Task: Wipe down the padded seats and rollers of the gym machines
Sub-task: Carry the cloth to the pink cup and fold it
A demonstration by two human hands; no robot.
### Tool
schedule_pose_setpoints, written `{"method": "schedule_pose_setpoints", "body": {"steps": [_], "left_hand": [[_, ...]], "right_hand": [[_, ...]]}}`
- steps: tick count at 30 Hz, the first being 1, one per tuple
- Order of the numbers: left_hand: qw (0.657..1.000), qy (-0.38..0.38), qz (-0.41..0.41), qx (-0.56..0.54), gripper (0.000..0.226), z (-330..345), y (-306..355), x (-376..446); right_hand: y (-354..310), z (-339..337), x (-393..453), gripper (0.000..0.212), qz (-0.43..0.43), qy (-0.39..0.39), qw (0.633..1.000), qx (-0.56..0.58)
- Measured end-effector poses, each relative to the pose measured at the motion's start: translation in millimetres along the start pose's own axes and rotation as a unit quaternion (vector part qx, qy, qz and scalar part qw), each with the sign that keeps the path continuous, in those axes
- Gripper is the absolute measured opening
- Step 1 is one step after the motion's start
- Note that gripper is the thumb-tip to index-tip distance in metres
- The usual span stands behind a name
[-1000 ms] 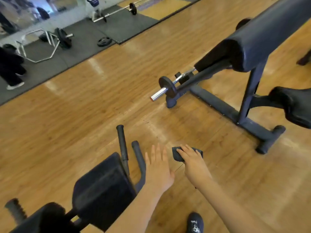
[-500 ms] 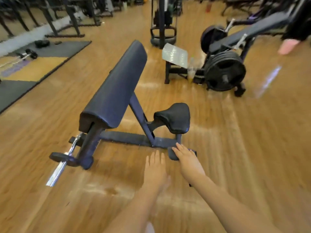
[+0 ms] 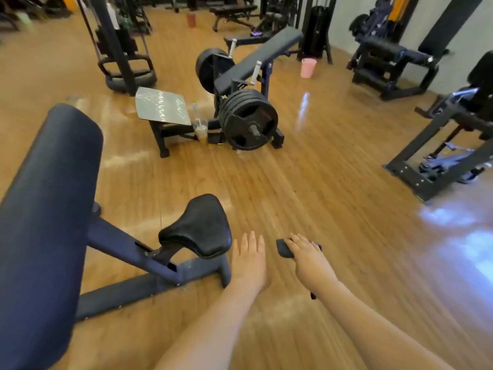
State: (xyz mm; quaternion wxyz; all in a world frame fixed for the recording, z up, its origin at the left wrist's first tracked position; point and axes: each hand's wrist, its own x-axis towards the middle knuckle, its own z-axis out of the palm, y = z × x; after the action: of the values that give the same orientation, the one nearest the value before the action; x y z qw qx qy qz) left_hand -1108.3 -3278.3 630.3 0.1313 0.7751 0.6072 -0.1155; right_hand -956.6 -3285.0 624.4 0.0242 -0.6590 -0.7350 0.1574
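Ahead of me the wooden floor [image 3: 306, 188] runs open between the preacher bench on my left and the plate-loaded machine [image 3: 248, 121] farther off. My right hand [image 3: 310, 259] holds the dark cloth [image 3: 284, 249] in the air, fingers curled over it, just right of the black padded seat [image 3: 197, 227]. My left hand [image 3: 249, 260] hangs flat with fingers straight and together, near the seat's edge, touching nothing. Since half a second ago the bench has swung closer: its long arm pad [image 3: 45, 209] now fills the left side. Seat and pad are smooth dark vinyl, the seat saddle-shaped; the frame [image 3: 149, 279] is dull blue tube.
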Motion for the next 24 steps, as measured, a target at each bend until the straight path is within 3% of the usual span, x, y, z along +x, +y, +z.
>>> {"method": "schedule_pose_setpoints", "body": {"steps": [10,16,24], "left_hand": [[0.989,-0.038,0.132,0.047,0.076,-39.4,92.0,175.0],[0.986,-0.075,0.134,0.062,0.076,-64.1,156.1,305.5],[0.987,-0.04,0.134,0.083,0.077,-137.5,206.8,466.0]], "right_hand": [[152.7,-29.3,104.5,0.061,0.106,0.01,0.994,-0.001],[250.9,-50.7,187.1,0.065,0.098,-0.051,0.994,-0.002],[337.0,-136.2,332.4,0.065,0.1,-0.03,0.995,0.0]]}}
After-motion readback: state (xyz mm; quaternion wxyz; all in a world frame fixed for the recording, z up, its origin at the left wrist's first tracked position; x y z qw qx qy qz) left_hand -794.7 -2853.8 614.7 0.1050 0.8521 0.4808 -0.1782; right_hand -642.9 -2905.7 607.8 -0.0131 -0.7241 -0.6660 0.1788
